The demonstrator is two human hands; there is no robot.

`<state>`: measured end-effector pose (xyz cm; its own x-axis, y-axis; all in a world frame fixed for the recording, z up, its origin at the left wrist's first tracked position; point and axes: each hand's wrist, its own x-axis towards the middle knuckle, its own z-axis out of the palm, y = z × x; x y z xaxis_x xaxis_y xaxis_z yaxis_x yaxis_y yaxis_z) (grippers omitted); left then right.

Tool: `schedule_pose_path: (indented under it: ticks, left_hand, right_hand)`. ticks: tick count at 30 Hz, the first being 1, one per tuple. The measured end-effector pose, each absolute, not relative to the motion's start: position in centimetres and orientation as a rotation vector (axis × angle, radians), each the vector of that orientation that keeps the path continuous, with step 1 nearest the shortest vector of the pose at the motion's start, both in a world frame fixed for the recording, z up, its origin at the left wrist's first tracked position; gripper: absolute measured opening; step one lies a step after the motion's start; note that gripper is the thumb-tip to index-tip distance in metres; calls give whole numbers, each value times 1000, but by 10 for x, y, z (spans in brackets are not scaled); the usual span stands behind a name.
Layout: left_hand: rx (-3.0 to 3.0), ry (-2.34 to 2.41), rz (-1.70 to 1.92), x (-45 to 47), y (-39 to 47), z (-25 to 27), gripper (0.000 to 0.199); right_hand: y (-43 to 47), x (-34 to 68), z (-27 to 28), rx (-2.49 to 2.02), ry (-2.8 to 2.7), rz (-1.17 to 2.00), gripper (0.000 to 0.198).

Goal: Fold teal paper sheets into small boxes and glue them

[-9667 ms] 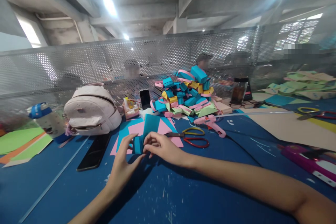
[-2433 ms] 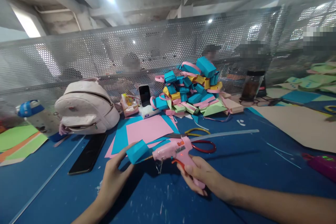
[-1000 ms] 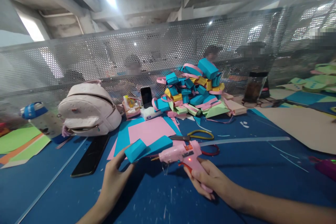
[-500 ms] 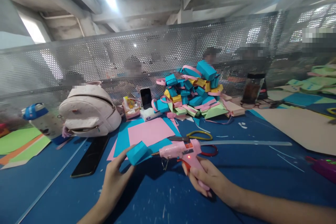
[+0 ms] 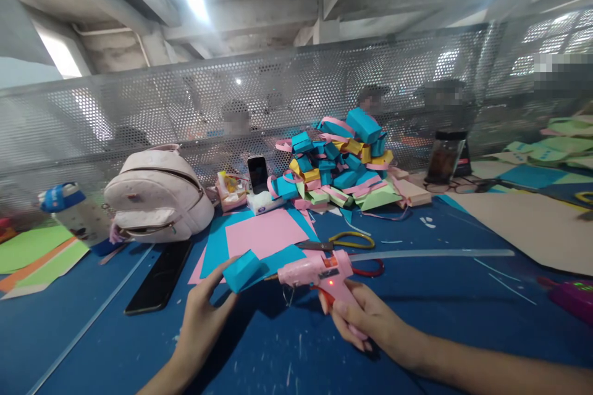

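Observation:
Between the thumb and fingers of my left hand (image 5: 207, 315) is a folded blue paper box (image 5: 243, 271) with a flat strip reaching out to the right. My right hand (image 5: 365, 315) grips a pink hot glue gun (image 5: 315, 270) by its handle, its red light lit. The gun's metal nozzle points left at the box's strip; whether it touches the paper I cannot tell. A long clear glue stick (image 5: 430, 254) sticks out of the gun's rear. Scissors (image 5: 343, 241) with yellow and red handles lie just behind the gun. Pink and blue paper sheets (image 5: 264, 231) lie behind the box.
A heap of folded paper boxes (image 5: 343, 163) stands at the back. A white backpack (image 5: 160, 197), a bottle (image 5: 76, 213) and a black phone (image 5: 160, 278) are on the left. On the right lie beige card (image 5: 528, 222) and a purple object (image 5: 572, 296). A perforated metal screen (image 5: 194, 105) runs behind.
My right hand has moved the glue gun slightly left, bringing the nozzle further over the strip. My left hand and the paper box have stayed in place.

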<state>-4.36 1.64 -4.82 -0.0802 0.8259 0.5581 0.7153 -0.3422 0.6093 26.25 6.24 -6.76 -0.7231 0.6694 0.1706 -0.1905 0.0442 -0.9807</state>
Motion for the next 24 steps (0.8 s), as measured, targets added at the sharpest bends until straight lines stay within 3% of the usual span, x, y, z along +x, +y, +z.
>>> schedule_pose_path:
  ticks: [24]
  left_hand:
    - [1778, 1576, 1484, -35, 11, -35, 40]
  right_hand:
    - [59, 273, -17, -510, -1783, 1520, 48]
